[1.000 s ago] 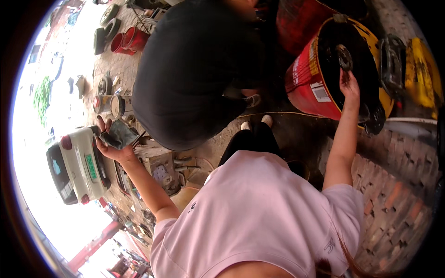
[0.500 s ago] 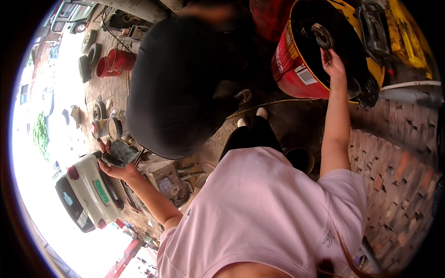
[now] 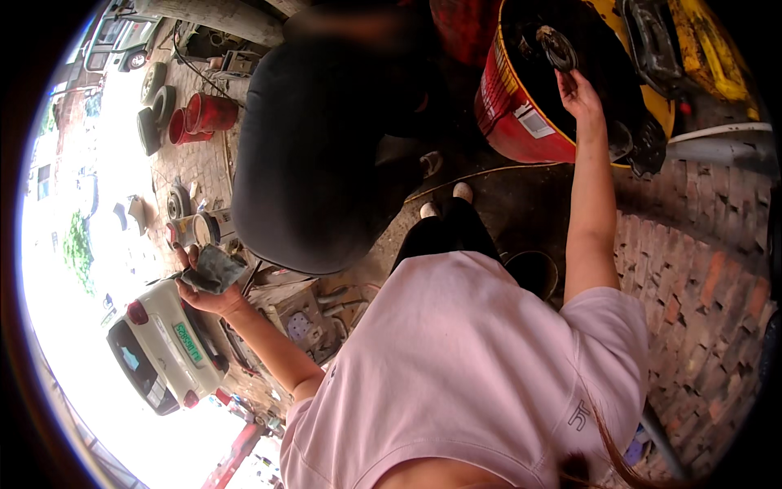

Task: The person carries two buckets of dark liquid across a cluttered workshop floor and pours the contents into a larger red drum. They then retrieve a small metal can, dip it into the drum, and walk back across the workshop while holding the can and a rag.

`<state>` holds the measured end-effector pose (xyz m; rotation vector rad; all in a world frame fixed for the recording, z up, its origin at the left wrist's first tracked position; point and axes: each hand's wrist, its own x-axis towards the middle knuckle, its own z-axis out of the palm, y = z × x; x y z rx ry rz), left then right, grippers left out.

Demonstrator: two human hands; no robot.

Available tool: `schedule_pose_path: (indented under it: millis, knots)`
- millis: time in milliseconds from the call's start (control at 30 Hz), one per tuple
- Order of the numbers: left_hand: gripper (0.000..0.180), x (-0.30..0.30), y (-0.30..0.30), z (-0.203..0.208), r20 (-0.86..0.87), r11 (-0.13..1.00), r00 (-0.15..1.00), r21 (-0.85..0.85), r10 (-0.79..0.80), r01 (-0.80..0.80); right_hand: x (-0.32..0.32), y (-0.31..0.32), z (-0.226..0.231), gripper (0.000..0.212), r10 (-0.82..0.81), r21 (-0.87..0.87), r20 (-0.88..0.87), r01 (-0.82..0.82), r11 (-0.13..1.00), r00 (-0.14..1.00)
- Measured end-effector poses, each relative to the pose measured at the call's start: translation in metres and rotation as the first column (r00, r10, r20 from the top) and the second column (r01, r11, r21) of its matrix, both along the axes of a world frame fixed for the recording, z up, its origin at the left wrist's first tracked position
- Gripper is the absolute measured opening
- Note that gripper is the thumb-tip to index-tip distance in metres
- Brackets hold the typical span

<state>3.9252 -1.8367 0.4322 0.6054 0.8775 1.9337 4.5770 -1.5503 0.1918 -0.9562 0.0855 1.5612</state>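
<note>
At the upper right of the frame, my right hand [image 3: 581, 98] pinches a dark ring [image 3: 559, 50] by its lower edge, over the red drum's [image 3: 521, 122] open mouth. At left, my left hand [image 3: 212, 302] holds a grey piece [image 3: 220, 271]. Upper centre, a person [image 3: 314, 171] in black bends.

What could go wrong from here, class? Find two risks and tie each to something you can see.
1. The dark ring-shaped part could slip into the open red and yellow drum, since the right hand seems to grip only its edge, with the fingertips.
2. The left hand, holding a dark grey sheet-like piece, might bump the bending person in black clothing, who looks near, though depth is hard to judge.
</note>
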Motion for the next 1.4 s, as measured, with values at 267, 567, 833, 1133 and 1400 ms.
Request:
schedule_pose_path:
  millis: [267,567,833,1133,1400]
  knots:
    - [0.055,0.0,0.003,-0.001,0.027,0.995,0.995,0.028,-0.092,0.091,0.003,0.0,-0.001,0.016,-0.002,0.001,0.008,0.002,1.0,1.0]
    - [0.056,-0.005,0.003,-0.003,0.008,0.976,0.978,0.07,-0.209,0.208,0.006,-0.001,-0.001,0.015,0.001,0.016,-0.006,-0.001,1.0,1.0]
    - [0.053,0.0,0.005,-0.001,0.069,0.993,0.992,0.052,-0.108,0.105,0.0,-0.002,0.005,0.016,-0.048,-0.023,-0.01,0.048,0.999,0.999]
    - [0.053,0.0,0.008,0.002,0.072,0.983,0.983,0.081,-0.168,0.162,0.01,0.0,-0.003,0.016,-0.009,0.002,0.007,0.009,1.0,1.0]
    - [0.054,-0.005,0.006,0.0,0.062,0.987,0.987,0.064,-0.151,0.147,-0.002,-0.004,0.011,0.015,-0.053,-0.021,0.014,0.053,0.998,0.999]
